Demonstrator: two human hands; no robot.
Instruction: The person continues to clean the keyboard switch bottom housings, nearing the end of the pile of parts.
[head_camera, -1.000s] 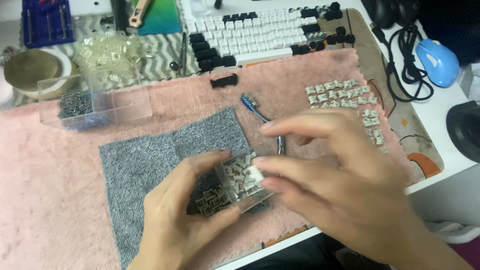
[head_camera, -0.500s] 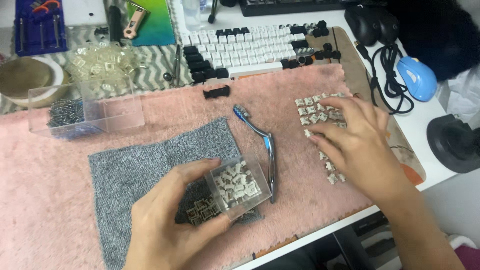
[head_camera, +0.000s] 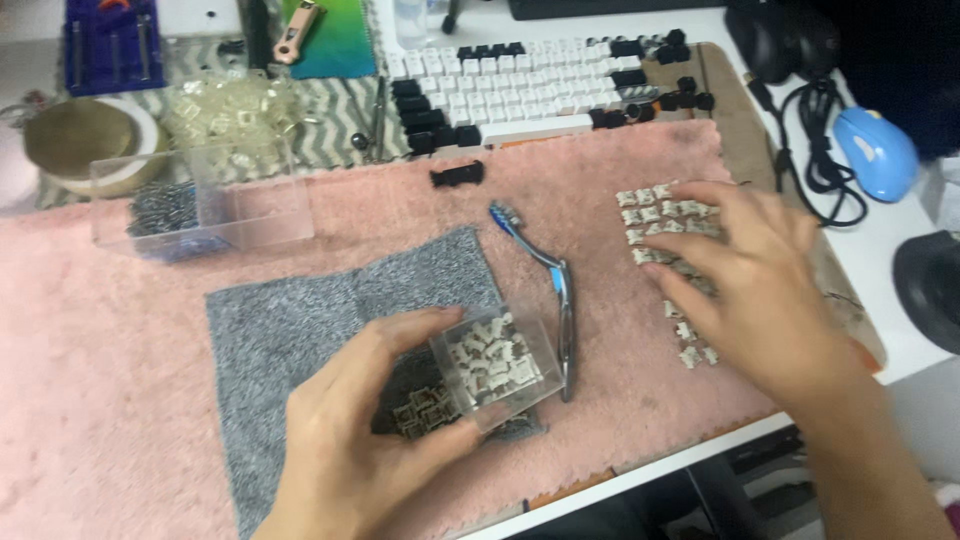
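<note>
The left hand (head_camera: 350, 440) is gripping a small clear plastic box (head_camera: 497, 365) near the front edge of the desk, thumb and fingers clamped on its sides, so the box is sitting tilted on the grey cloth (head_camera: 330, 310). Small white switch parts are lying inside the box, and a few darker ones are showing just beneath it by the palm.

To the right, the right hand (head_camera: 750, 290) is resting over a cluster of loose white switches (head_camera: 660, 215) on the pink mat (head_camera: 120, 350), its fingers spread apart and lying flat on them; whether it is pinching one I cannot tell.

Between the two hands, a metal tool with a blue grip (head_camera: 545, 275) is lying on the mat, just beside the box. Farther back, a black-and-white keyboard (head_camera: 520, 90) is sitting along the far edge, and a larger clear box (head_camera: 230, 195) is standing at the far left. A blue mouse (head_camera: 875, 150) is lying at the far right.
</note>
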